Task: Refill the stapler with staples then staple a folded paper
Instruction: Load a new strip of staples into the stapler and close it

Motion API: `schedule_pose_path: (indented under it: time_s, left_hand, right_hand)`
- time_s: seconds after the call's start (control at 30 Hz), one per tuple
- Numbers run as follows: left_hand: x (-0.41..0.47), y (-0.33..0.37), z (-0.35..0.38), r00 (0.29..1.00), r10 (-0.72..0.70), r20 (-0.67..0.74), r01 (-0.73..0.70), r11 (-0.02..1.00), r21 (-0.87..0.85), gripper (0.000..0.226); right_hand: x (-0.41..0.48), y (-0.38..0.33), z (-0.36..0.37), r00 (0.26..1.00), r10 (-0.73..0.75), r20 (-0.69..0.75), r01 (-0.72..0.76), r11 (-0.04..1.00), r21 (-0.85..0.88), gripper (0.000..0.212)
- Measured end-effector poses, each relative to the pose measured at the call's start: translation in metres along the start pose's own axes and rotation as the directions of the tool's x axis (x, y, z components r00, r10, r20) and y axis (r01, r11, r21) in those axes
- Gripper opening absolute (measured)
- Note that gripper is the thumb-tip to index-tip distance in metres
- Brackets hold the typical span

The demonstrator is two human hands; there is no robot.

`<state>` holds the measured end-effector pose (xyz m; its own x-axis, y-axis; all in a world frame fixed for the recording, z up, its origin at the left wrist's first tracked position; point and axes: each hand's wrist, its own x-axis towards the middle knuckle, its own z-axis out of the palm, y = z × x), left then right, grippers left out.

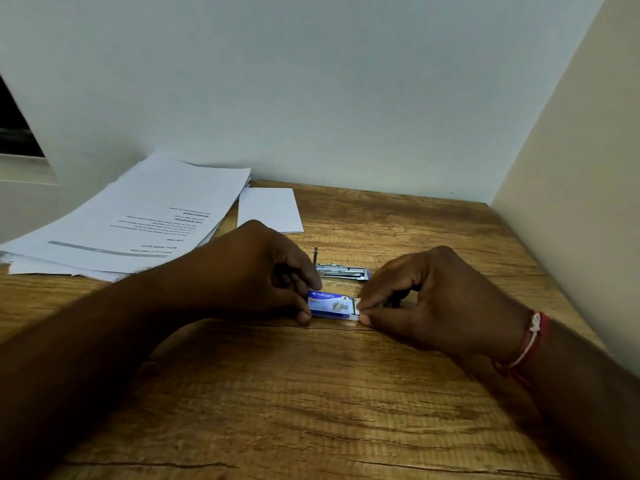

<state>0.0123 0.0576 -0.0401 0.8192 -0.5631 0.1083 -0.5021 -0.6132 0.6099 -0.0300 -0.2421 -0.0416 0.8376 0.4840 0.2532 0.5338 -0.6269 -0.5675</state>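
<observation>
At the middle of the desk is the blue staple box. The left hand has its grip pinched on the box's left end. The right hand has its grip pinched on the white tab at the box's right end. The stapler lies just beyond, metal channel showing. The folded paper lies farther back, beside printed sheets on the left.

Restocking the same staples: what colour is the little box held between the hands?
Blue with white lettering, on the staple box, seen best in the head view.

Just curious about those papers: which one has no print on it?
The small paper lying right of the stack is blank; the stack shows printed lines on top.
</observation>
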Motion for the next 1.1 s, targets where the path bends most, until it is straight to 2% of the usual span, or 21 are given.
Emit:
schedule_pose_path:
  time_s: [0.43, 0.77, 0.83, 0.97, 1.1]
  left_hand:
    - [0.0030, -0.0052, 0.0034, 0.998, 0.058, -0.008, -0.058, 0.998, 0.015, 0.031]
    - [0.0038, -0.0005, 0.0038, 0.999, 0.045, -0.004, -0.045, 0.999, 0.013, 0.031]
    - [0.0026, 0.0009, 0.0047, 0.998, 0.059, -0.012, -0.059, 0.998, 0.005, 0.031]
    - [0.0028, 0.0004, 0.0072, 0.997, 0.080, -0.022, -0.080, 0.997, 0.010, 0.033]
    - [0.0051, -0.0033, 0.0083, 0.992, 0.122, -0.016, -0.122, 0.992, 0.012, 0.032]
  right_hand:
    - [0.0012, -0.0006, 0.0039, 1.000, -0.011, -0.016, 0.011, 1.000, -0.003, 0.014]
    - [0.0009, -0.0038, 0.0059, 1.000, -0.009, -0.019, 0.008, 0.999, -0.040, 0.014]
    - [0.0009, -0.0044, 0.0068, 1.000, 0.013, -0.015, -0.013, 0.999, -0.035, 0.019]
    - [0.0016, -0.0058, 0.0084, 0.998, 0.041, -0.045, -0.043, 0.999, -0.025, 0.044]
    - [0.0046, -0.0044, 0.0084, 0.998, 0.044, -0.044, -0.043, 0.999, 0.026, 0.044]
